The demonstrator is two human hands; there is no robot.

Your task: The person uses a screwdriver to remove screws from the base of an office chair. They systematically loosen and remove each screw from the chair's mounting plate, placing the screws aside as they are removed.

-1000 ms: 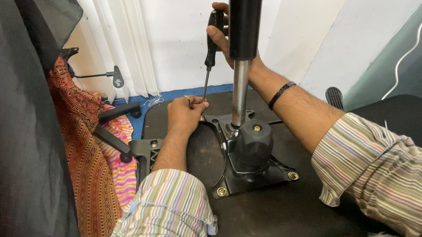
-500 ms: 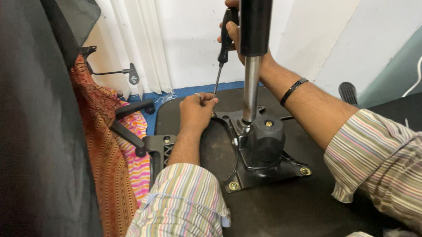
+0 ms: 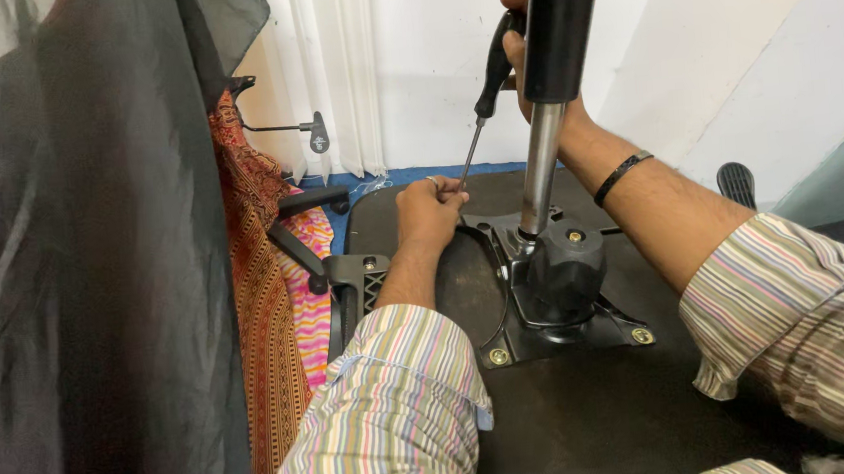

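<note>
An upturned office chair seat lies in front of me, black underside up. Bolted to it is a black metal mechanism plate with a gas cylinder standing upright from it. My right hand, partly hidden behind the cylinder, grips the black handle of a screwdriver whose shaft slants down to the plate's far left corner. My left hand rests on the seat with fingers pinched around the screwdriver tip.
A black armrest bracket juts from the seat's left side. Patterned orange and pink cloth and a dark fabric hang at the left. White curtains, a lever part and a white wall stand behind.
The view has shifted, so the seat, plate and both hands sit further right in frame. Both hands keep the same hold on the screwdriver at the plate's corner.
</note>
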